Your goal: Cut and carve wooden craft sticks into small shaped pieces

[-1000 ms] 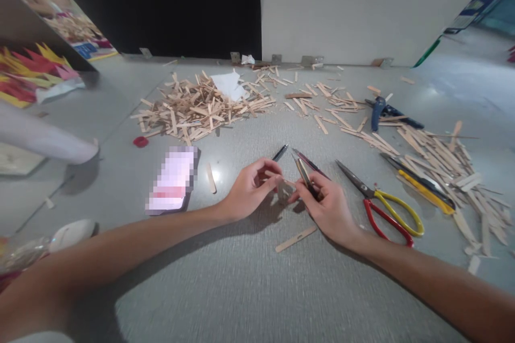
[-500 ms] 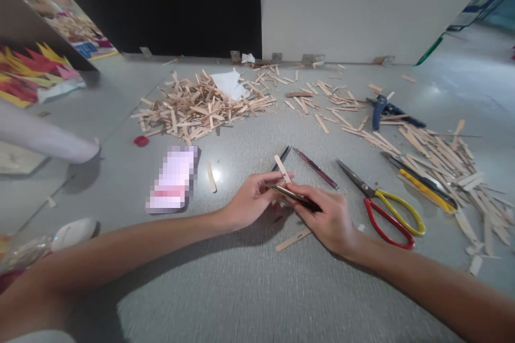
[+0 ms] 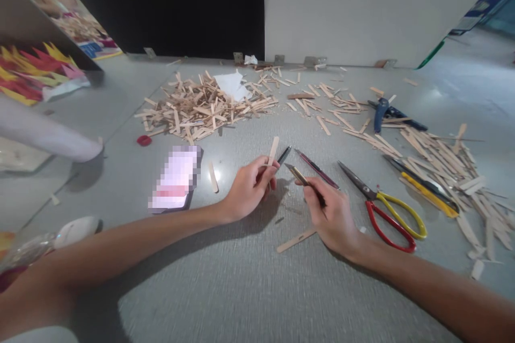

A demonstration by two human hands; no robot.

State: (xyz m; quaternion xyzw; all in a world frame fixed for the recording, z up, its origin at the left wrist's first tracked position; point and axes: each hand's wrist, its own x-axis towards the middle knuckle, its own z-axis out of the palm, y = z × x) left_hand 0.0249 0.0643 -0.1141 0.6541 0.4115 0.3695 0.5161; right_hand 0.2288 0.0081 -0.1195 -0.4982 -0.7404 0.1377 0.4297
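Observation:
A short pale wooden stick [image 3: 274, 149] points up from between the thumb and fingers of my left hand [image 3: 250, 187]. My right hand [image 3: 330, 211] is closed around a slim craft knife [image 3: 298, 174], its tip directed up and left toward the stick but apart from it. Beyond the hands lie a dark pen [image 3: 284, 155] and a dark red pen [image 3: 316, 168]. Below them, a notched wooden stick [image 3: 295, 240] rests flat on the grey table [image 3: 209, 289]. Another short stick [image 3: 213, 177] lies left of my left hand.
Scissors [image 3: 396, 222] with red and yellow handles and a yellow cutter [image 3: 428, 193] lie at right, near scattered sticks [image 3: 442, 163] and blue pliers [image 3: 380, 114]. A stick pile [image 3: 201, 107] is at the back; a phone [image 3: 177, 179] lies left.
My hands have moved apart. The stick in my left hand has swung from leaning left to leaning right, and the knife has come away from it, its blade now in view.

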